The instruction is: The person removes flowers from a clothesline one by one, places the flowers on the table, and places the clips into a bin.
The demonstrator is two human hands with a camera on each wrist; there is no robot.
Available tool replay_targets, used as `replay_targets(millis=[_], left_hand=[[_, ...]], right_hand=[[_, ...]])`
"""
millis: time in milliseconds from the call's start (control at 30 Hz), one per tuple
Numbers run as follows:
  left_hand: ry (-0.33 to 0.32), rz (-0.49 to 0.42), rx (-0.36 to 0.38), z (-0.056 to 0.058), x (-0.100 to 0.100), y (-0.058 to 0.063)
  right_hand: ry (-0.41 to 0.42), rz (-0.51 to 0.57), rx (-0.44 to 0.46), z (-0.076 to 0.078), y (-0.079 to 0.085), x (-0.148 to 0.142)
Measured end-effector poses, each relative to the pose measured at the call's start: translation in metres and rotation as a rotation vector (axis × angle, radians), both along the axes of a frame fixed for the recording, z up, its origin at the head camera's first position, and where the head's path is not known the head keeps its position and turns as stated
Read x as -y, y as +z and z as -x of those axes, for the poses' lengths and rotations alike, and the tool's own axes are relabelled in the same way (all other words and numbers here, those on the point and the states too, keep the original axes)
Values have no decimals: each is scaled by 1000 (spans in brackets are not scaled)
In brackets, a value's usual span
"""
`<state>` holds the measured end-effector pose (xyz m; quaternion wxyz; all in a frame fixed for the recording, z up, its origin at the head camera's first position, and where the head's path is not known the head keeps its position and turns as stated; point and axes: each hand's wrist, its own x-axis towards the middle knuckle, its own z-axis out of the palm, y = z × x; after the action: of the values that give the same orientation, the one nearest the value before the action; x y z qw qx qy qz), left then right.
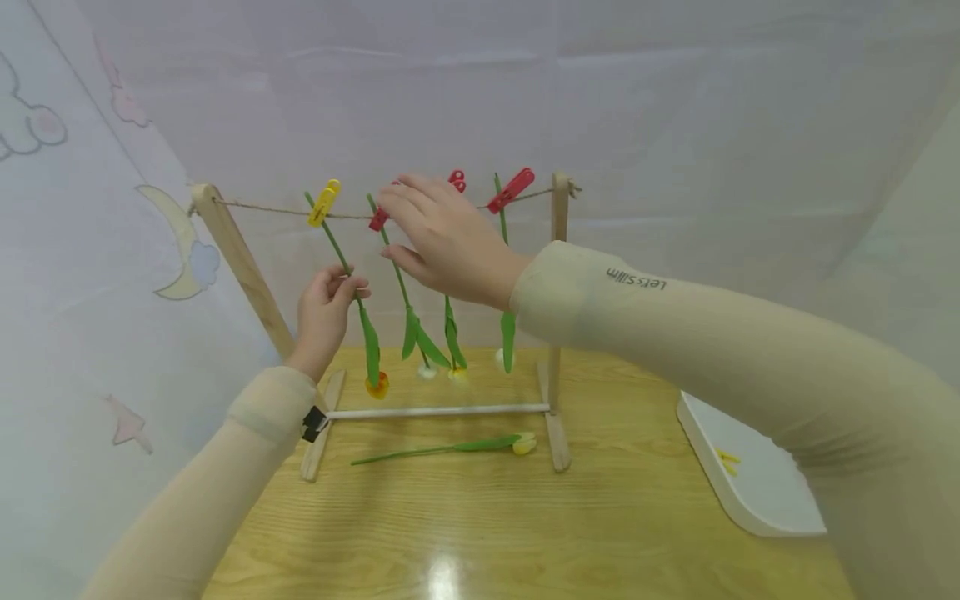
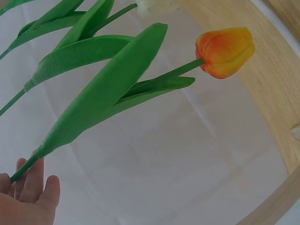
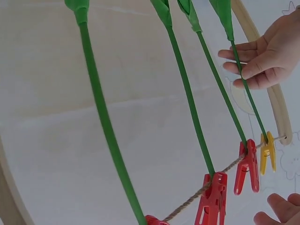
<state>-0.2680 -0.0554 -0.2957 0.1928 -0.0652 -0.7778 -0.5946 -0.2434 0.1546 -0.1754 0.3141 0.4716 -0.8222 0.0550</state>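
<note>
Upside down from a twine line point(image 1: 270, 208) hang several artificial tulips, each stem clipped by a clothespin. A yellow clothespin point(image 3: 267, 152) fastens the leftmost one, an orange tulip point(image 2: 227, 51). My left hand point(image 1: 322, 312) pinches this tulip's green stem between thumb and fingers, partway down from the clip. Its bloom dangles free below the hand. Held up before the line, my right hand point(image 1: 450, 237) has its fingers extended and grips nothing. It partly covers the red clothespins point(image 3: 247, 166) in the head view; its fingertips show apart from them in the right wrist view.
Wooden posts point(image 1: 243, 267) on feet carry the line, joined low down by a white rod point(image 1: 442, 412). A yellow tulip point(image 1: 487, 445) lies on the table point(image 1: 360, 533) in front. At the right, a white tray point(image 1: 765, 500) holds a yellow clothespin point(image 1: 726, 461).
</note>
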Motion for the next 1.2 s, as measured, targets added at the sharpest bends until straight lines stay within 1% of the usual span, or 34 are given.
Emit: replay_targets(millis=[200, 367, 500, 600, 667, 800, 967, 1100, 1200], left_hand=[[31, 39, 5, 0, 1, -4], [36, 44, 8, -1, 0, -5], [41, 34, 10, -1, -1, -6], [47, 35, 20, -2, -1, -6], [47, 31, 29, -2, -2, -7], [51, 26, 40, -3, -2, -10], [78, 23, 38, -2, -4, -14], [98, 22, 19, -2, -7, -17], [101, 9, 11, -1, -9, -19]], right_hand=[[-137, -115, 115, 3, 20, 28], [-249, -165, 156, 12, 30, 49], [-334, -219, 205, 19, 37, 62], [-357, -249, 223, 22, 40, 69], [-367, -257, 225, 25, 41, 72], [-392, -263, 258, 29, 41, 75], [-418, -267, 293, 34, 39, 79], [-424, -282, 286, 36, 39, 81], [-417, -288, 276, 38, 37, 81]])
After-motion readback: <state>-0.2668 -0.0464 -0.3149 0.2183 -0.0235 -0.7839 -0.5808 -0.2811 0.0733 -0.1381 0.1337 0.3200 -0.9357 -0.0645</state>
